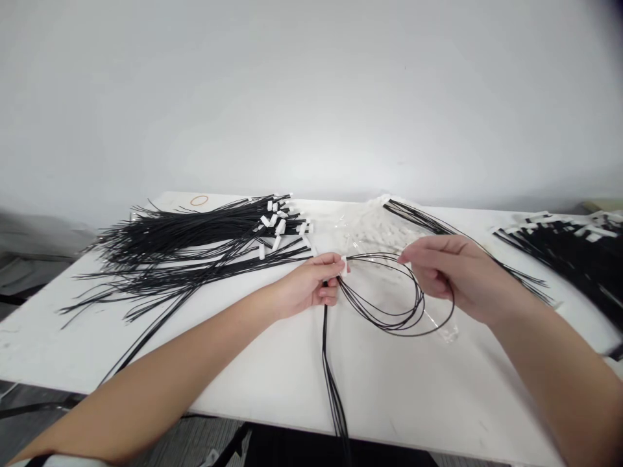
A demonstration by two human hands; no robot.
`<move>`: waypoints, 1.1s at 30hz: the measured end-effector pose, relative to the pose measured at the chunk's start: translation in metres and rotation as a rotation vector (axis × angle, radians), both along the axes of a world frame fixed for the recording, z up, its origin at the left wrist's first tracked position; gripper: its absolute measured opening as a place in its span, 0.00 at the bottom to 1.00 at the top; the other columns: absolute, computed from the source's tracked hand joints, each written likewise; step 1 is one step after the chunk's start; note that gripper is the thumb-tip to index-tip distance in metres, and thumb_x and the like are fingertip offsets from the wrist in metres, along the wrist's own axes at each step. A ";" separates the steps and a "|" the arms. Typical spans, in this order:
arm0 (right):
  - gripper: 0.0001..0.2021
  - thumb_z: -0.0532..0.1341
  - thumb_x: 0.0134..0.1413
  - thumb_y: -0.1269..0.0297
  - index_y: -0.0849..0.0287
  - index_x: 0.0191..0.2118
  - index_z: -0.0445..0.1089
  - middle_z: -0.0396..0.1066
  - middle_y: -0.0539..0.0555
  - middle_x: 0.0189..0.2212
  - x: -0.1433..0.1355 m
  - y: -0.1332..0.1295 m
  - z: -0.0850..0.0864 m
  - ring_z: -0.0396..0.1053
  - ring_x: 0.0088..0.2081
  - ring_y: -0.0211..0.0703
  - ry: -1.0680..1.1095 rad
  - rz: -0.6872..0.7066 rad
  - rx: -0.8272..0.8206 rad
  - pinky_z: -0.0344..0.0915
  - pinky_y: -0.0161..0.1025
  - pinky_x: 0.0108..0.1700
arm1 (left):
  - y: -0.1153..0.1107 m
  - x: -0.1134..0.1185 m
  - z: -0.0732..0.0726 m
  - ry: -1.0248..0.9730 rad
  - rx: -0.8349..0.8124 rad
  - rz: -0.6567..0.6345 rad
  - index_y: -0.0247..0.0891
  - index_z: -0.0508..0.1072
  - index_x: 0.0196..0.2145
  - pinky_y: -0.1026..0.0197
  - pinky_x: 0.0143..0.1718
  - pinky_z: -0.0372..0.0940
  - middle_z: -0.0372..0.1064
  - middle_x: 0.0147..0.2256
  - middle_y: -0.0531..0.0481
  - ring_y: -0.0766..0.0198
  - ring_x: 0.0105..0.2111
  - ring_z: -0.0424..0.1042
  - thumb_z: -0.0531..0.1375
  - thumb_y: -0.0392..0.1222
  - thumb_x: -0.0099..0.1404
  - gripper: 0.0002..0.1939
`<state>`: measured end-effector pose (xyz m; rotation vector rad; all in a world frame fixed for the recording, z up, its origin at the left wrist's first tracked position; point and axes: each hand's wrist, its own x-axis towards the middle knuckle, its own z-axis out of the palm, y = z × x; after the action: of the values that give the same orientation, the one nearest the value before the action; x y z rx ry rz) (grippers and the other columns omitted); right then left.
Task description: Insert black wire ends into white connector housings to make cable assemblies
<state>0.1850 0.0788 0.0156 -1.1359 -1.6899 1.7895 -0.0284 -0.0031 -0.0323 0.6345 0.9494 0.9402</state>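
Near the middle of the table, my left hand (309, 285) pinches a small white connector (344, 265) with several thin black wires running from it. Those black wires (384, 318) curve in loops toward the right, and their lower strands (328, 370) hang past the table's front edge. My right hand (445, 272) is closed on one wire of the loop, fingertips pressed together at the loop's right side. The wire's end inside my right fingers is hidden. Beneath the loops lies a clear plastic bag (360, 227) with small white pieces in it.
A large heap of black cables with white connectors (195, 237) covers the left of the white table (263, 370). More black cables (584, 259) lie at the far right, and a smaller bundle (418, 217) sits behind my right hand. An orange rubber band (199, 200) rests at the back.
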 end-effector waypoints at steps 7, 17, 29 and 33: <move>0.15 0.57 0.47 0.53 0.61 0.24 0.69 0.51 0.47 0.14 -0.010 -0.018 -0.004 0.46 0.16 0.26 -0.388 0.059 0.395 0.43 0.28 0.16 | 0.000 0.000 -0.001 -0.006 0.001 0.005 0.37 0.63 0.30 0.68 0.20 0.45 0.46 0.20 0.58 0.78 0.16 0.46 0.57 0.47 0.57 0.10; 0.15 0.57 0.48 0.56 0.62 0.20 0.66 0.50 0.47 0.13 -0.012 -0.016 -0.012 0.45 0.16 0.26 -0.358 0.069 0.542 0.43 0.27 0.14 | 0.000 0.001 0.001 0.000 0.006 -0.001 0.37 0.62 0.30 0.69 0.20 0.46 0.44 0.19 0.59 0.78 0.16 0.45 0.57 0.46 0.58 0.10; 0.14 0.57 0.48 0.54 0.60 0.23 0.69 0.52 0.47 0.15 -0.008 -0.014 -0.014 0.46 0.16 0.27 -0.388 0.148 0.404 0.43 0.28 0.15 | -0.001 0.002 0.003 0.046 0.032 0.002 0.37 0.64 0.32 0.68 0.21 0.47 0.43 0.19 0.59 0.78 0.16 0.44 0.56 0.47 0.58 0.10; 0.14 0.56 0.49 0.55 0.60 0.23 0.68 0.49 0.46 0.15 -0.008 -0.014 -0.012 0.45 0.16 0.27 -0.376 0.204 0.399 0.42 0.28 0.15 | -0.001 0.003 0.002 0.051 0.040 0.010 0.38 0.64 0.32 0.69 0.21 0.47 0.44 0.19 0.59 0.79 0.16 0.44 0.56 0.47 0.58 0.10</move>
<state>0.1773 0.0644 0.0032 -1.2009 -2.3278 1.3045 -0.0252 -0.0045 -0.0302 0.6908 0.9819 0.9572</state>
